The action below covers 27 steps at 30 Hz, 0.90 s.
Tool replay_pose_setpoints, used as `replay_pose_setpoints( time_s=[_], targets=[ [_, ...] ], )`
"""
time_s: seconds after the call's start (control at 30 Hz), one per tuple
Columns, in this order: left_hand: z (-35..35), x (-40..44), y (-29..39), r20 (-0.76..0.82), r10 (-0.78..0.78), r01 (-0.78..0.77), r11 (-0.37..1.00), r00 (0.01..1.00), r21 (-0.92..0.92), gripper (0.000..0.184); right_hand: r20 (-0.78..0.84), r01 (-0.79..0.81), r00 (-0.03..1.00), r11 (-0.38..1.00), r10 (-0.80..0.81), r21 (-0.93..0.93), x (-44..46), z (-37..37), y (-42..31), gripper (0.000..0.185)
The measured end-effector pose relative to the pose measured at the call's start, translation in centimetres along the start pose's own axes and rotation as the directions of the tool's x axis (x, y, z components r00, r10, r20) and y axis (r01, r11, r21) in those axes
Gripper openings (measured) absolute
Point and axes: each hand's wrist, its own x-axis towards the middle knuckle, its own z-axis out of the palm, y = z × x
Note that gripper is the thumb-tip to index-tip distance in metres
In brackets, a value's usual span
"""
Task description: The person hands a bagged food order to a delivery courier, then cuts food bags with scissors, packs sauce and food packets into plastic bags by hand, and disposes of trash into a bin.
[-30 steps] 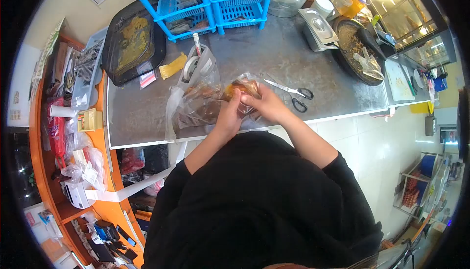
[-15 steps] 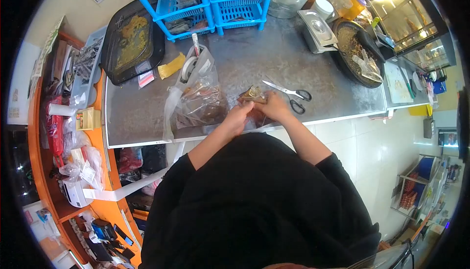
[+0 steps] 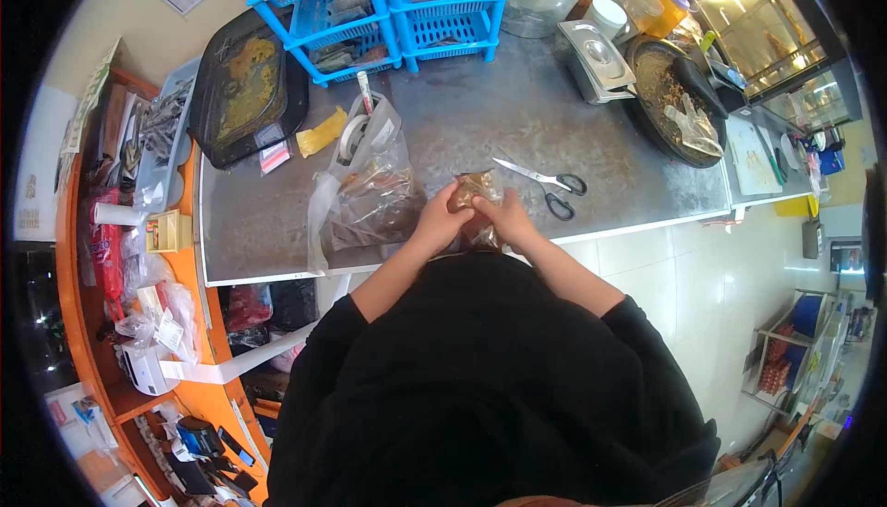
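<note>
At the table's near edge, both hands hold a clear plastic packet (image 3: 478, 189) with brown contents. My left hand (image 3: 442, 221) is closed round its left side. My right hand (image 3: 510, 221) grips the right side, its thumb pressed on the packet's face. The packet's lower part reaches down between the hands toward the black clothing and is partly hidden. Just right of the hands lie scissors (image 3: 554, 180) with black handles, blades pointing to the upper left. Left of my left hand is a clear plastic bag (image 3: 377, 204) with brown contents, beside a grey tape dispenser (image 3: 381, 130).
Blue basket racks (image 3: 407, 22) with packets stand at the back. A black tray (image 3: 211, 101) with yellowish residue sits left, near a yellow piece (image 3: 321, 133). On the right are lidded metal containers (image 3: 599, 54) and a dark round pan (image 3: 647, 105). Orange shelving (image 3: 214, 308) borders the left.
The packet has been turned so its brown face shows more fully above the hands. Both hands have shifted their hold, with the right thumb now across the front. The scissors stay put.
</note>
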Motion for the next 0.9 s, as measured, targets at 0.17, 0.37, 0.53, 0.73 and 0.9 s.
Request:
replay_pose_setpoints(
  time_s=[0.17,0.37,0.53,0.73,0.9],
  targets=[
    [-1.2,-2.0,4.9,-0.143,0.155,-0.155,0.988,0.978,0.01,0.085,0.4,-0.221,0.916,0.801,-0.025,0.556,-1.5,-2.3,-3.9,0.081],
    [-2.3,-4.6,7.5,0.148,0.198,-0.037,0.709,0.969,-0.704,0.052,0.351,0.118,0.912,0.955,-0.213,0.271,-5.9,-1.8,-4.5,0.075],
    [-3.1,-4.1,6.0,0.29,0.118,0.118,0.722,0.95,-0.682,0.042,0.236,0.311,0.934,0.937,-0.269,-0.161,-6.9,-3.3,-6.9,0.074],
    [-2.3,-4.2,6.8,0.289,0.045,0.169,0.723,0.956,-0.67,0.057,0.475,0.327,0.808,0.936,-0.348,0.13,-4.4,-3.3,-8.0,0.044],
    [-2.2,-5.4,6.9,0.239,-0.138,0.259,0.753,0.961,-0.605,0.074,0.33,0.161,0.919,0.969,-0.217,0.187,-5.0,-1.5,-5.8,0.045]
  ],
)
